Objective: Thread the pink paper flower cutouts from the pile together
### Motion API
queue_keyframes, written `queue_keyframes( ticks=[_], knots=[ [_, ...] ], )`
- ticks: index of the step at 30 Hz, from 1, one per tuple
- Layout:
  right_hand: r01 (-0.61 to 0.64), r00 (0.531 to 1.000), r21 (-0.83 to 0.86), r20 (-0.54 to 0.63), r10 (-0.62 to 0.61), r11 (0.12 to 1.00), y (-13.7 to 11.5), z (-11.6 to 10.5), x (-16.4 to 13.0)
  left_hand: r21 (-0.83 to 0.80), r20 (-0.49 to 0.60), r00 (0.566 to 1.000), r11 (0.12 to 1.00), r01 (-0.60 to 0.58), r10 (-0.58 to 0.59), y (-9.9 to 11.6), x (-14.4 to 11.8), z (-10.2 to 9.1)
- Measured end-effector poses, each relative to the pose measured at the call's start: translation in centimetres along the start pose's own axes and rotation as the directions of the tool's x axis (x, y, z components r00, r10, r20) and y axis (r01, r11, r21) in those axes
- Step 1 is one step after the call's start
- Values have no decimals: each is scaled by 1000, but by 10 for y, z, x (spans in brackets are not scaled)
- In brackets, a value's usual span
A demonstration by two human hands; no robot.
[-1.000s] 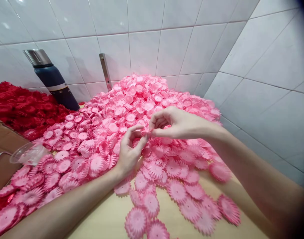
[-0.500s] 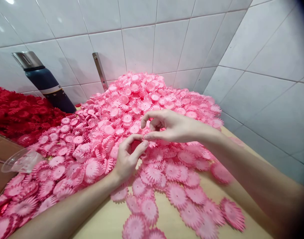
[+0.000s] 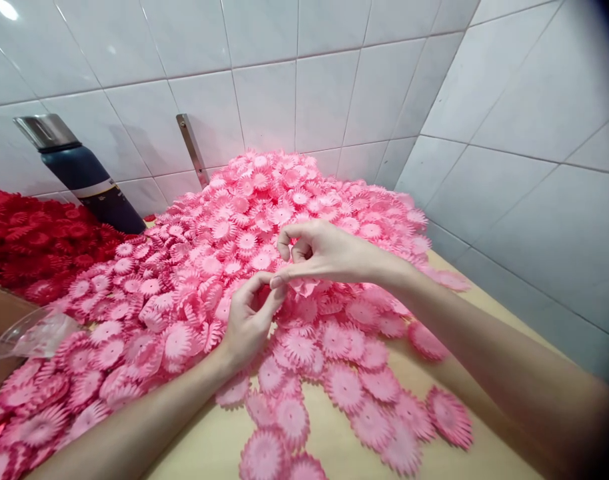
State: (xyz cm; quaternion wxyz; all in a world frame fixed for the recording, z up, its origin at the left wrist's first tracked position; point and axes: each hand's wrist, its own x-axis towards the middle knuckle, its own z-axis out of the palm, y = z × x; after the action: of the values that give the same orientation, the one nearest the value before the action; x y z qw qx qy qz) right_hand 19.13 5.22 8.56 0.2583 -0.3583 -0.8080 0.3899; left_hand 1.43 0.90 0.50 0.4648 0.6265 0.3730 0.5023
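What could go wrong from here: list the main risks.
1. Colours could mix: the red pile meets the pink pile on the left.
2. The bottle stands beside both piles; if knocked, it might topple onto them.
3. The left hand and right hand meet at the fingertips over the pink pile. Anything pinched there is too small to make out and, if dropped, might get lost.

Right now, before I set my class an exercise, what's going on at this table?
A person's left hand and right hand meet over a heap of pink, fringed discs; whether they pinch anything between them cannot be made out. More pink discs lie spread on the table in front. On the left, a dark blue bottle is beside a heap of red pieces.
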Motion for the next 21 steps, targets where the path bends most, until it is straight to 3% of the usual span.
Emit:
queue_keyframes(
  ticks=[8, 12, 16, 21],
  knots=[
    [21, 997, 26, 67, -23, 999, 2, 6, 3, 41, 14, 999, 998, -52, 52, 3, 1, 1],
    [45, 996, -37, -81, -48, 998, 8, 4, 5, 40, -43, 998, 998, -45, 46, 2, 0, 1],
    [74, 956, -64, -279, -89, 995, 9, -7, 4, 3, -84, 996, 1000, -5, 5, 2, -1, 2],
    [-51, 964, -101, -265, 23, 994, 1, -22, -2, -61, -126, 992, 998, 11, -18, 3, -2, 1]
  ],
)
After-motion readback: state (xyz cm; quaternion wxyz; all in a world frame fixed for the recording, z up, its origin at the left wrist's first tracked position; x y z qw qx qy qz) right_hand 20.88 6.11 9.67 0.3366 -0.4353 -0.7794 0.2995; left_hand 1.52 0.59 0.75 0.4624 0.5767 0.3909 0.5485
